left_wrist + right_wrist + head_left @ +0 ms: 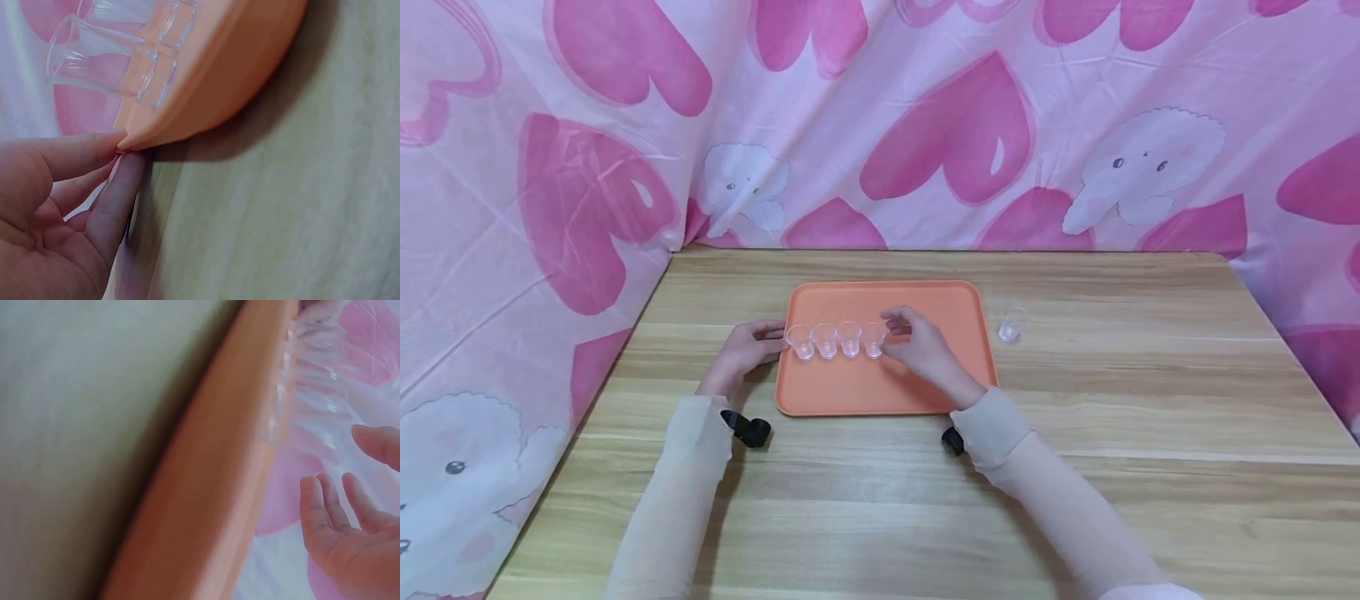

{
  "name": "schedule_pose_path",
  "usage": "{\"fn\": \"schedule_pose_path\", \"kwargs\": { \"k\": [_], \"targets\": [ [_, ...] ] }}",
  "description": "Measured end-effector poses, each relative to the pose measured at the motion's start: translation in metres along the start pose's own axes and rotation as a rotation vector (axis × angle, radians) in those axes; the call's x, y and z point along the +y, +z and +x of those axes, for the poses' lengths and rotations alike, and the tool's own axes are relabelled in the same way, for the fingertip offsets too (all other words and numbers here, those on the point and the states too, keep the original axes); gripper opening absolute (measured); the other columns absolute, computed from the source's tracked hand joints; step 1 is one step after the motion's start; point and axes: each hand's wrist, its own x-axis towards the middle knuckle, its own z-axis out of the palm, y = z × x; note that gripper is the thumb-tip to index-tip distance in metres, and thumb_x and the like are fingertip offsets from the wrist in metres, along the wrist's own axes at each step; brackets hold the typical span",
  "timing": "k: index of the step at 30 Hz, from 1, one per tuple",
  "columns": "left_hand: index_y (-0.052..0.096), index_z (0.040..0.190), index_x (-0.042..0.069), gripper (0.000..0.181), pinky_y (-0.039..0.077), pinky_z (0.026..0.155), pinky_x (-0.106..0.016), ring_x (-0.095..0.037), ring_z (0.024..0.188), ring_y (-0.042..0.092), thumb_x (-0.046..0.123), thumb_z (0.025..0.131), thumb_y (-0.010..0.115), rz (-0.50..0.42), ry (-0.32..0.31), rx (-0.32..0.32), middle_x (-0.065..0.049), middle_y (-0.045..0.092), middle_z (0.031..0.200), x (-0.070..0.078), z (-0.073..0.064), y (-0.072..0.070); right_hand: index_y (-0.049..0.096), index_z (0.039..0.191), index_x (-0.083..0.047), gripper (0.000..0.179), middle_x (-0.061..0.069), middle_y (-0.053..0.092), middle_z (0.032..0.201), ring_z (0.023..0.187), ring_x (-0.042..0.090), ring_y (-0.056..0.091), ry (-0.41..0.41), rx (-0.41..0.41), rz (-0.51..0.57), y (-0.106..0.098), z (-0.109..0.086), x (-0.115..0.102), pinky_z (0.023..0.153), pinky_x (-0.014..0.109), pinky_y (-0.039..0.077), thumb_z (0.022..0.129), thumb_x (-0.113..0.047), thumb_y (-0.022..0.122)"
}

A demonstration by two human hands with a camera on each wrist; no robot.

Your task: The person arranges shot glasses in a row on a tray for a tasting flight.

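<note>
Several small clear plastic cups (850, 340) stand upright in a row across the orange tray (850, 392), from its left rim toward the middle. At that left rim is my left hand (747, 350), beside the leftmost cup (802, 343). The left wrist view has its thumb and forefinger (111, 206) pinching the tray's edge. My right hand (928, 354) hovers over the tray by the row's rightmost cup (873, 340). In the right wrist view its fingers (317, 512) are spread from the thumb, with nothing between them.
Another clear cup (1011, 327) stands on the wooden table (1112, 400), right of the tray. A pink cloth (940, 125) with hearts and white animal figures hangs behind the table and along its left side.
</note>
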Motion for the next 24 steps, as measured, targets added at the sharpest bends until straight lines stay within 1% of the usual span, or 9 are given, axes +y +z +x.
{"fn": "schedule_pose_path", "kwargs": {
  "k": [2, 6, 8, 12, 16, 17, 20, 22, 24],
  "targets": [
    [0.039, 0.144, 0.001, 0.049, 0.047, 0.106, -0.032, -0.016, 0.115, 0.056, 0.011, 0.097, 0.052, 0.010, -0.005, 0.007, -0.021, 0.047, 0.142, 0.000, -0.001, 0.000, 0.050, 0.131, -0.004, 0.047, 0.016, 0.055, 0.129, 0.122, 0.030, 0.052, -0.023, 0.007, 0.000, -0.007, -0.003, 0.000, 0.104, 0.041, 0.049, 0.087, -0.003, 0.065],
    [0.039, 0.144, 0.001, 0.049, 0.045, 0.108, -0.035, -0.021, 0.121, 0.054, 0.011, 0.098, 0.052, 0.006, -0.009, 0.008, -0.020, 0.047, 0.142, 0.001, -0.001, 0.000, 0.049, 0.131, -0.001, 0.047, 0.020, 0.053, 0.133, 0.124, 0.032, 0.051, -0.066, 0.051, -0.003, -0.025, -0.008, 0.000, 0.105, 0.043, 0.048, 0.087, -0.003, 0.065],
    [0.039, 0.144, 0.001, 0.049, 0.045, 0.109, -0.035, -0.022, 0.122, 0.053, 0.011, 0.098, 0.052, 0.004, -0.007, 0.005, -0.020, 0.047, 0.142, 0.000, -0.001, -0.001, 0.049, 0.131, 0.002, 0.047, 0.023, 0.052, 0.133, 0.124, 0.035, 0.050, -0.088, 0.073, 0.018, -0.035, -0.010, 0.001, 0.105, 0.045, 0.047, 0.087, -0.001, 0.064],
    [0.039, 0.144, 0.001, 0.049, 0.046, 0.107, -0.033, -0.018, 0.118, 0.055, 0.011, 0.098, 0.052, 0.007, -0.002, 0.003, -0.020, 0.047, 0.143, -0.001, 0.000, -0.001, 0.048, 0.131, 0.005, 0.047, 0.027, 0.050, 0.133, 0.125, 0.038, 0.049, -0.087, 0.112, 0.057, -0.057, -0.013, 0.003, 0.106, 0.048, 0.045, 0.087, 0.000, 0.063],
    [0.038, 0.144, 0.001, 0.050, 0.048, 0.105, -0.030, -0.015, 0.116, 0.056, 0.011, 0.097, 0.053, 0.001, 0.003, 0.001, -0.021, 0.046, 0.143, -0.001, 0.000, 0.000, 0.046, 0.134, 0.003, 0.047, 0.026, 0.049, 0.135, 0.128, 0.036, 0.047, -0.042, 0.143, 0.058, -0.079, -0.018, 0.008, 0.107, 0.045, 0.045, 0.090, -0.003, 0.061],
    [0.038, 0.144, 0.000, 0.050, 0.048, 0.105, -0.030, -0.015, 0.116, 0.056, 0.011, 0.097, 0.053, 0.000, 0.005, 0.001, -0.021, 0.046, 0.143, -0.001, 0.000, 0.000, 0.045, 0.135, 0.004, 0.048, 0.027, 0.049, 0.135, 0.128, 0.036, 0.046, -0.040, 0.155, 0.056, -0.084, -0.020, 0.009, 0.106, 0.043, 0.046, 0.090, -0.003, 0.060],
    [0.039, 0.144, 0.000, 0.049, 0.049, 0.103, -0.028, -0.015, 0.116, 0.056, 0.010, 0.097, 0.053, -0.009, 0.001, 0.005, -0.020, 0.047, 0.143, -0.001, 0.000, 0.000, 0.044, 0.135, 0.005, 0.048, 0.027, 0.050, 0.134, 0.126, 0.036, 0.048, -0.038, 0.218, 0.045, -0.100, -0.024, 0.014, 0.099, 0.026, 0.048, 0.090, -0.003, 0.060],
    [0.039, 0.143, 0.000, 0.050, 0.050, 0.102, -0.027, -0.015, 0.115, 0.056, 0.010, 0.097, 0.053, -0.014, 0.005, 0.003, -0.022, 0.047, 0.142, -0.001, 0.000, 0.000, 0.044, 0.135, 0.005, 0.048, 0.026, 0.050, 0.134, 0.125, 0.035, 0.049, -0.037, 0.256, 0.032, -0.111, -0.026, 0.017, 0.092, 0.015, 0.046, 0.090, -0.005, 0.060],
    [0.040, 0.143, -0.001, 0.049, 0.051, 0.100, -0.026, -0.014, 0.114, 0.057, 0.009, 0.097, 0.053, -0.021, 0.003, 0.004, -0.022, 0.047, 0.142, -0.001, 0.000, 0.000, 0.045, 0.136, 0.004, 0.049, 0.024, 0.050, 0.134, 0.125, 0.034, 0.049, -0.027, 0.285, 0.019, -0.120, -0.028, 0.022, 0.086, 0.008, 0.043, 0.091, -0.008, 0.060]
  ]
}}
